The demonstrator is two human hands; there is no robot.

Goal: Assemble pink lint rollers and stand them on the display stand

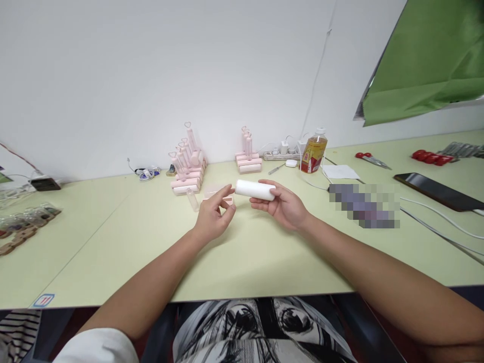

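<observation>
My right hand [285,204] holds a smooth white cylinder [254,189] near its right end, thumb over the top and fingers beneath. The cylinder is nearly level above the table. At its left end is my left hand [215,214], thumb and index finger apart; whether a fingertip touches the cylinder I cannot tell. A pale pink piece [228,200] lies partly hidden behind my left fingers. Just left of it is a clear pinkish tube [192,200]. Farther back, several pink cylinders [186,187] lie stacked with clear tubes topped by heart-shaped loops [188,124].
A second pink group [249,166] sits by the wall. Right of it are a power strip [282,155], a white case [291,163], a drink bottle [314,154], a phone [438,190] and cables. Red-handled tools [372,160] lie farther right; bundled cable [148,173] lies left.
</observation>
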